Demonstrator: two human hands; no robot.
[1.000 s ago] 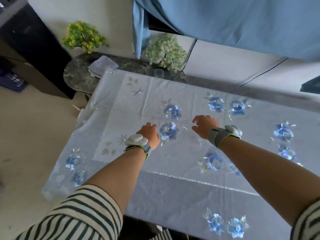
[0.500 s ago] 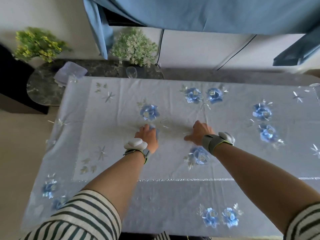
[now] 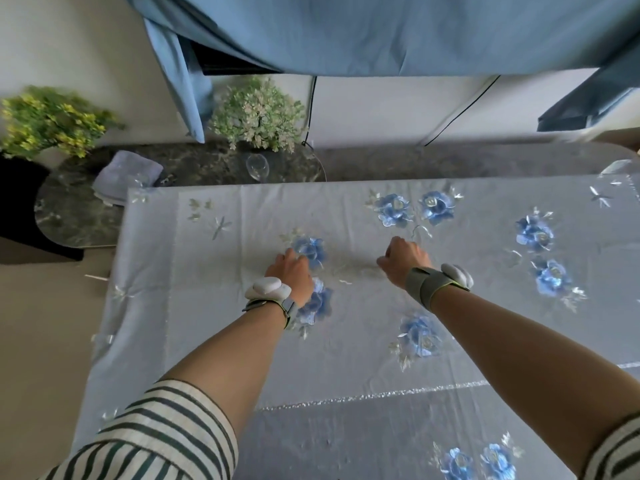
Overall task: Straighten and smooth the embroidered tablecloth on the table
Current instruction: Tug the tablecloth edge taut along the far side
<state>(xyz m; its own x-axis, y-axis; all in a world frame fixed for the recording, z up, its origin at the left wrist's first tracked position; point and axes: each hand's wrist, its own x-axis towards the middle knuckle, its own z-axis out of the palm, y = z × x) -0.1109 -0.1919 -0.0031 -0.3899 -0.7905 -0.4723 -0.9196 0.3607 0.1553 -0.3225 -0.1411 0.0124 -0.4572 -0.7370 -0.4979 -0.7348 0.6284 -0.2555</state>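
A pale blue tablecloth (image 3: pixel 349 344) embroidered with blue flowers and silver leaves covers the table and hangs over its left and near edges. Both of my hands are at its middle, about a forearm's width apart. My left hand (image 3: pixel 291 271) is knuckles-up beside a blue flower (image 3: pixel 310 249), fingers curled down into the fabric. My right hand (image 3: pixel 403 259) is closed like a fist with cloth pinched in it. A low raised ridge (image 3: pixel 346 269) of cloth runs between the two hands.
Behind the table's far left corner stands a dark marble side table (image 3: pixel 194 164) with a wine glass (image 3: pixel 258 167), a folded lilac towel (image 3: pixel 128 175) and two potted plants (image 3: pixel 258 112) (image 3: pixel 48 121). A blue curtain (image 3: pixel 381 29) hangs above. A black cable (image 3: pixel 460 110) runs along the wall.
My hands went from lying on the cloth to closing on it, and a ridge has risen between them. The view swung to face the table more squarely.
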